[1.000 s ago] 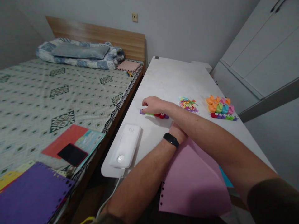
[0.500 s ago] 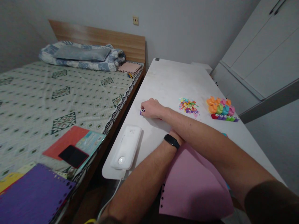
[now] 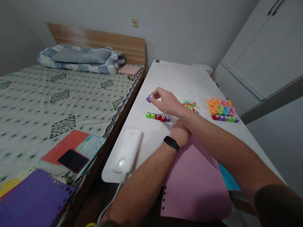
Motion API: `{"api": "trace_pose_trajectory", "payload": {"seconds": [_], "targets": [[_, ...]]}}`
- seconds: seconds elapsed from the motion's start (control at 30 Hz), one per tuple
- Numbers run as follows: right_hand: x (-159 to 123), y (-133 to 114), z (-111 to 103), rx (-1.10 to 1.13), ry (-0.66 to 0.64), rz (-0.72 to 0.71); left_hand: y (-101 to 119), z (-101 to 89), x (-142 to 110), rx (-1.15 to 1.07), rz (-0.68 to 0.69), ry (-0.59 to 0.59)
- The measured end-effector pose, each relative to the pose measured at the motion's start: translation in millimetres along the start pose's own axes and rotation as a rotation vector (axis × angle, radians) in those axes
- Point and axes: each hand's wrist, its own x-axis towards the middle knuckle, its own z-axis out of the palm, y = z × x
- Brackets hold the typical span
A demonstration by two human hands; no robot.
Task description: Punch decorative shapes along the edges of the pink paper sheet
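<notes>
My right hand (image 3: 167,101) reaches across to the left, thumb and fingers closed on a small purple craft punch (image 3: 150,98) with an eye-like button. It is raised above the white table. Below it stands a short row of similar green, red and purple punches (image 3: 158,116). My left hand (image 3: 180,131), with a black band on its wrist, lies under my right forearm at the far end of a pink sheet (image 3: 196,186). That hand's fingers are mostly hidden. Small star-shaped holes run along the sheet's left edge, and a blue sheet (image 3: 228,178) shows beneath it.
A white power bank (image 3: 127,149) with a cable lies at the table's left edge. Colourful paper bits (image 3: 190,104) are scattered beyond my right forearm. More punches (image 3: 220,108) stand grouped at the right. On the bed are a phone (image 3: 73,160) and a purple sheet (image 3: 35,198).
My right hand has lifted the purple punch up and slightly right, uncovering the row of punches. The blue sheet now shows more under the pink one.
</notes>
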Motion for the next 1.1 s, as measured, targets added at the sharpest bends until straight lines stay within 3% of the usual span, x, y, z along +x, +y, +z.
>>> {"api": "trace_pose_trajectory", "payload": {"seconds": [0.17, 0.33, 0.43, 0.57, 0.8, 1.1], "targets": [[-44.0, 27.6, -37.1, 0.217, 0.181, 0.097, 5.7, -10.7, -2.7, 0.155, 0.102, -0.111], [-94.9, 71.0, -66.8, 0.351, 0.323, 0.225, 10.0, -22.2, -2.7, 0.226, 0.077, -0.132], [-126.8, 98.1, -84.6, 0.374, 0.353, 0.274, 9.4, -23.9, -2.0, 0.211, 0.074, -0.135], [-164.2, 130.6, -101.5, 0.386, 0.286, 0.383, 7.0, -22.8, -1.0, 0.182, 0.038, -0.152], [-195.3, 161.9, -95.6, 0.472, 0.161, 0.477, 3.7, -20.2, -0.6, 0.16, 0.042, -0.132], [-209.5, 168.7, -90.3, 0.342, 0.12, 0.449, 2.3, -21.4, 1.3, 0.142, 0.039, -0.124]]}}
